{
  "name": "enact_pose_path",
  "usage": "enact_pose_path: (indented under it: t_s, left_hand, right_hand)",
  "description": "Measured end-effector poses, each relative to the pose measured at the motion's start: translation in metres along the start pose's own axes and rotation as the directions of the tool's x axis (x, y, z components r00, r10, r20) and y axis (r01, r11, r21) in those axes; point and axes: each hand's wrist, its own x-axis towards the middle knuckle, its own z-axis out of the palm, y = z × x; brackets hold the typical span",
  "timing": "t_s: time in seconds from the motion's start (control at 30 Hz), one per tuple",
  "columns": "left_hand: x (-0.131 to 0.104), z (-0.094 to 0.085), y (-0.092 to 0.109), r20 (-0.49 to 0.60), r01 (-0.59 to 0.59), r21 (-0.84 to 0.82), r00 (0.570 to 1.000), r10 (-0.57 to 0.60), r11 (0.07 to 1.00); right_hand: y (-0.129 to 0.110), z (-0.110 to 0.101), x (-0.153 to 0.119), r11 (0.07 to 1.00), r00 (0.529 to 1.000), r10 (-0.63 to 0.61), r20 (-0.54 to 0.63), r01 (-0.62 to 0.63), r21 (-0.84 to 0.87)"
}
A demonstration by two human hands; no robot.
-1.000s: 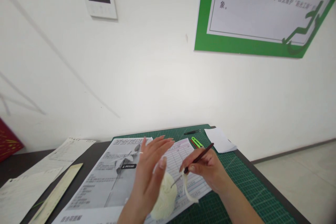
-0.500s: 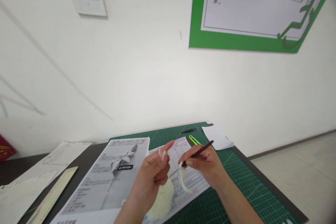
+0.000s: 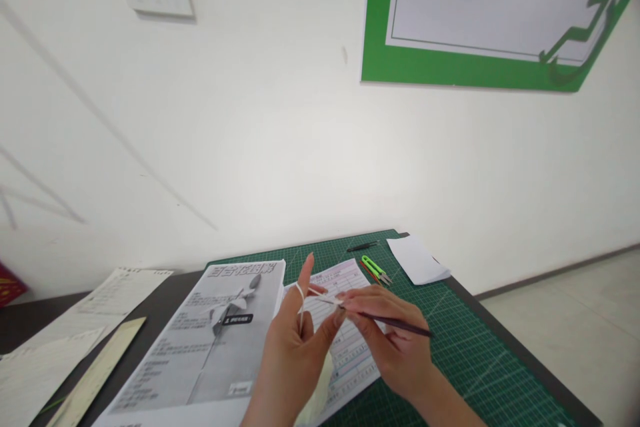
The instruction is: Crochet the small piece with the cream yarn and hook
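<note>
In the head view my right hand (image 3: 395,340) is closed around a crochet hook (image 3: 407,327) with a dark handle; its thin metal shaft points left. My left hand (image 3: 293,350) has its index finger raised, with cream yarn (image 3: 301,297) looped round it. The left thumb tip meets the right fingertips, and the left fingers pinch the yarn at the hook's shaft. A strand runs from the index finger to the hook; the small worked piece there is mostly hidden by fingers. Below the hands, a pale yarn ball (image 3: 320,390) is partly covered by my left hand.
A printed flower sheet (image 3: 165,360) lies left, a lined form (image 3: 355,347) beneath the hands, on a green cutting mat (image 3: 480,360). Green thread snips (image 3: 373,267), a dark pen-like tool (image 3: 363,247) and white paper (image 3: 415,257) lie beyond. A ruler-like strip (image 3: 100,370) is far left.
My hands have come together from apart. The hook has swung from pointing down-left to nearly level, its tip now at the yarn by the left fingers. The left index finger has risen.
</note>
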Motion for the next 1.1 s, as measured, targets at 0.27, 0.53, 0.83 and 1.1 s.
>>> enact_pose_path:
  t_s: [0.27, 0.53, 0.83, 1.1]
  left_hand:
    - [-0.01, 0.003, -0.004, -0.076, -0.337, 0.403, 0.914, 0.398, 0.851]
    - [-0.02, 0.008, -0.004, -0.06, -0.372, 0.588, 0.866, 0.497, 0.718]
    - [-0.012, 0.0, -0.014, 0.026, -0.429, 0.456, 0.882, 0.47, 0.78]
    - [-0.016, 0.009, 0.008, -0.148, -0.141, 0.134, 0.976, 0.16, 0.981]
  right_hand:
    - [0.005, 0.002, -0.009, 0.936, 0.958, -0.269, 0.1, 0.284, -0.21]
    - [0.009, 0.004, -0.018, 0.817, 0.909, -0.36, 0.21, 0.416, -0.399]
    - [0.01, 0.005, -0.019, 0.79, 0.897, -0.378, 0.231, 0.442, -0.425]
    - [0.002, 0.014, -0.008, 0.985, 0.987, -0.155, -0.044, 0.152, -0.078]
